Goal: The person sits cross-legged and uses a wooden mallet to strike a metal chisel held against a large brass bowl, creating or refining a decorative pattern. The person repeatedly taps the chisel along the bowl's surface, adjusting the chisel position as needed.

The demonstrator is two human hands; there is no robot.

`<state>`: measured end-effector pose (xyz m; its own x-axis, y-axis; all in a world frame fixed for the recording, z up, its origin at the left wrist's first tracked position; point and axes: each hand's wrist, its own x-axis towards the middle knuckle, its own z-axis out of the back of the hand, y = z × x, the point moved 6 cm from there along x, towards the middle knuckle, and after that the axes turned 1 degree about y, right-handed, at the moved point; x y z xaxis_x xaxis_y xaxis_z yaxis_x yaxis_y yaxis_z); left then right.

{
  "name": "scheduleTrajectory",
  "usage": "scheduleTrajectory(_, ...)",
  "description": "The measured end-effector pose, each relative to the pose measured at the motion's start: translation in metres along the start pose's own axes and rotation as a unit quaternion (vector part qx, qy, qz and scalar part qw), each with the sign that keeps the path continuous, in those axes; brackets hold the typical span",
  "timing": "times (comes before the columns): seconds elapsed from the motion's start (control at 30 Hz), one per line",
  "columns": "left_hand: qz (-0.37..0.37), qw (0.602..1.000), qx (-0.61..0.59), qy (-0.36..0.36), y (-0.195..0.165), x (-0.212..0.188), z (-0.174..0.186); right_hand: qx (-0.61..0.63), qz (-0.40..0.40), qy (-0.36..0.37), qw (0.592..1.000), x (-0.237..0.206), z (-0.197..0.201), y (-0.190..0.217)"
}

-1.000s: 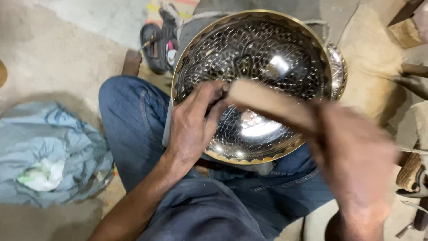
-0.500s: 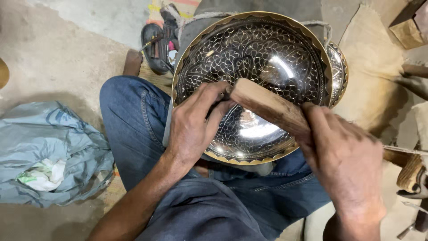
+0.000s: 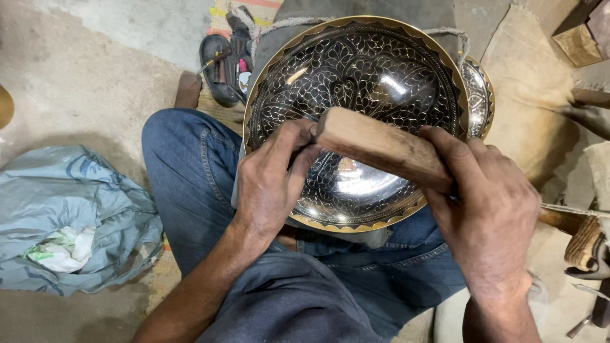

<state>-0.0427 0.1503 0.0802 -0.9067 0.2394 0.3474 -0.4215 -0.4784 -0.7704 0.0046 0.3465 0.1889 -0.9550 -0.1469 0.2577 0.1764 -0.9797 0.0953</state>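
Note:
A large engraved metal bowl point(image 3: 381, 70) with a brass-coloured scalloped rim rests tilted on my lap, its patterned inside facing me. My left hand point(image 3: 270, 181) lies inside the bowl's near left part, fingers pinched around a thin metal tool that is mostly hidden. My right hand point(image 3: 489, 216) grips a thick wooden block point(image 3: 381, 147), held across the bowl with its left end touching the top of the tool at my left fingers. A second decorated bowl edge point(image 3: 478, 95) peeks out behind the right rim.
A crumpled blue-grey plastic bag point(image 3: 70, 216) with paper inside lies on the concrete floor at left. A dark sandal and small tools point(image 3: 222, 67) sit beyond my knee. Wooden pieces point(image 3: 581, 35) and tool handles point(image 3: 584, 244) crowd the right edge.
My right hand has brought the wooden block down and leftwards onto the tool held by my left hand. The left hand and bowl have stayed nearly still.

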Motion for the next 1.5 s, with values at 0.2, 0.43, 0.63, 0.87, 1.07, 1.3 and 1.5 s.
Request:
scheduleTrajectory(0.2,-0.008,1.0,-0.007,-0.004,-0.001,0.0,0.002,-0.004,-0.009,0.028,1.0,0.003,-0.001,0.005)
scheduleTrajectory(0.43,0.014,1.0,-0.01,-0.002,-0.004,0.002,0.001,-0.02,0.03,-0.017,0.999,0.004,0.007,0.004)
scheduleTrajectory(0.63,-0.004,1.0,-0.022,-0.021,-0.005,0.0,0.002,0.074,-0.066,0.011,0.995,-0.001,-0.002,-0.014)
scheduleTrajectory(0.87,0.018,0.999,-0.031,-0.008,0.0,-0.001,-0.002,0.086,-0.034,-0.024,0.995,-0.005,0.004,-0.016)
scheduleTrajectory(1.07,-0.03,0.999,0.009,-0.021,-0.002,-0.001,-0.001,-0.038,0.058,-0.007,0.998,0.001,-0.003,-0.001)
scheduleTrajectory(1.3,0.002,1.0,-0.016,-0.015,-0.004,-0.001,0.003,-0.06,0.024,0.038,0.997,0.001,-0.006,-0.005)
scheduleTrajectory(1.5,-0.012,0.999,-0.02,-0.024,-0.009,0.002,0.007,0.056,-0.016,0.035,0.998,0.0,-0.001,-0.008)
